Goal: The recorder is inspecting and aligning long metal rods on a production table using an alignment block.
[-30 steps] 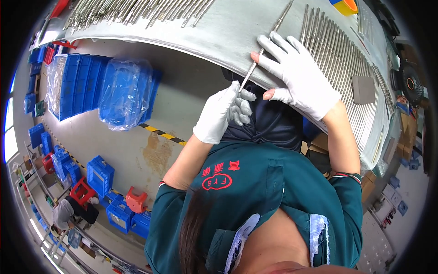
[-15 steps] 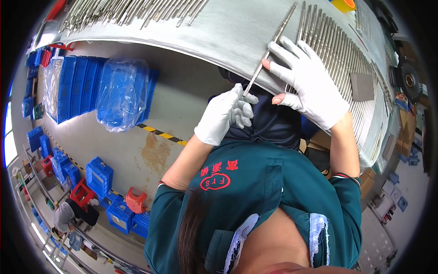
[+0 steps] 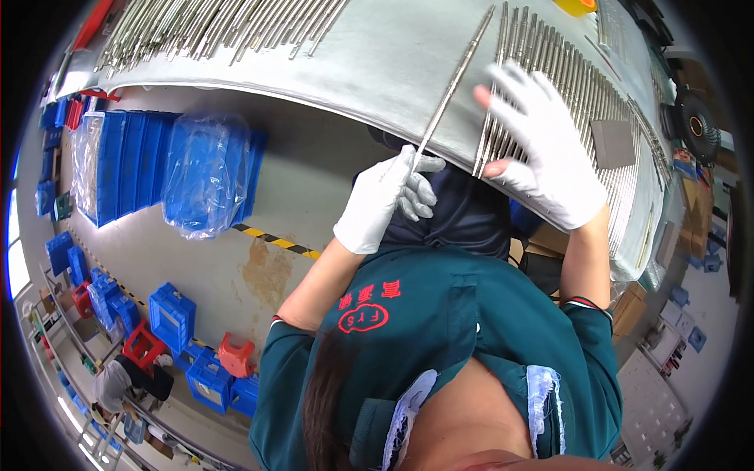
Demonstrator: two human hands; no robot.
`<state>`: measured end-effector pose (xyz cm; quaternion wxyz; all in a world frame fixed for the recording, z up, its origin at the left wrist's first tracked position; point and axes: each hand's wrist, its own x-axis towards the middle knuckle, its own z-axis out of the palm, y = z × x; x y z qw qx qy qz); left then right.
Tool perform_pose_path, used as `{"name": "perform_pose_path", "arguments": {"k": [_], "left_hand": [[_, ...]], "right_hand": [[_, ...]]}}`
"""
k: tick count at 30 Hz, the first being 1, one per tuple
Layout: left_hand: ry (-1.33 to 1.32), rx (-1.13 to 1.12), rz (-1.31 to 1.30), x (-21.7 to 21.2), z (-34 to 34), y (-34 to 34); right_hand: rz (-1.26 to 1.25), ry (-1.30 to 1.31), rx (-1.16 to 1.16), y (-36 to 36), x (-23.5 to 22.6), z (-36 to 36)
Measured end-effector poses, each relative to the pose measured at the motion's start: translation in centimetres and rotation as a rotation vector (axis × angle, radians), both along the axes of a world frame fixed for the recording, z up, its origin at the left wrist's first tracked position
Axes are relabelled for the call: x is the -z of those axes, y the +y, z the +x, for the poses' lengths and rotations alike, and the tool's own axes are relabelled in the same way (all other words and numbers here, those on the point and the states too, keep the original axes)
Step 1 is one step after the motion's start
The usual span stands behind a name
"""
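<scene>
While the white-gloved left hand [image 3: 385,200] pinches the near end of a long thin silver metal rod [image 3: 454,82], fingers closed round it, the rod slants up across the grey metal worktable [image 3: 377,63]; the white-gloved right hand [image 3: 546,153], fingers spread wide, presses flat on a row of matching steel rods [image 3: 542,55] beside it.

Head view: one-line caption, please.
Gloved left hand holds a thin metal rod; right hand rests on rods lining the table.

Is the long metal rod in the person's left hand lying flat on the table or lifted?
Partly lifted: the left hand pinches the rod's near end off the table edge.
</scene>
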<state>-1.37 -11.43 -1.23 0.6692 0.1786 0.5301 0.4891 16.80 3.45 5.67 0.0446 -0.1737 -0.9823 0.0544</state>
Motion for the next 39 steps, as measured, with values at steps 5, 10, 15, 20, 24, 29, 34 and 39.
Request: {"name": "perform_pose_path", "arguments": {"k": [5,10,15,20,24,29,34,39], "left_hand": [[0.051,0.03,0.044,0.0,0.0,0.3],[0.175,-0.011,0.045,-0.7,0.5,0.0],[0.337,-0.039,0.024,-0.8,1.0,-0.9],[0.179,0.019,-0.015,-0.8,0.1,-1.2],[-0.273,0.017,-0.048,-0.2,-0.9,-1.4],[-0.28,0.029,-0.091,-0.2,-0.6,-1.2],[-0.28,0.093,-0.088,-0.2,-0.5,-1.3],[-0.105,0.187,-0.081,-0.9,-0.1,-1.6]], "right_hand": [[0.061,0.178,0.49,1.8,-0.1,6.5],[0.099,0.095,0.775,1.8,1.4,11.7],[0.06,0.078,0.866,2.1,2.8,13.0],[0.144,0.124,0.882,2.5,3.4,13.1],[0.16,0.113,0.893,2.4,3.7,13.7],[0.147,0.248,0.84,1.5,3.0,12.2],[0.106,0.265,0.747,0.8,2.0,9.9],[0.046,0.101,0.311,-1.1,2.2,4.0]]}}
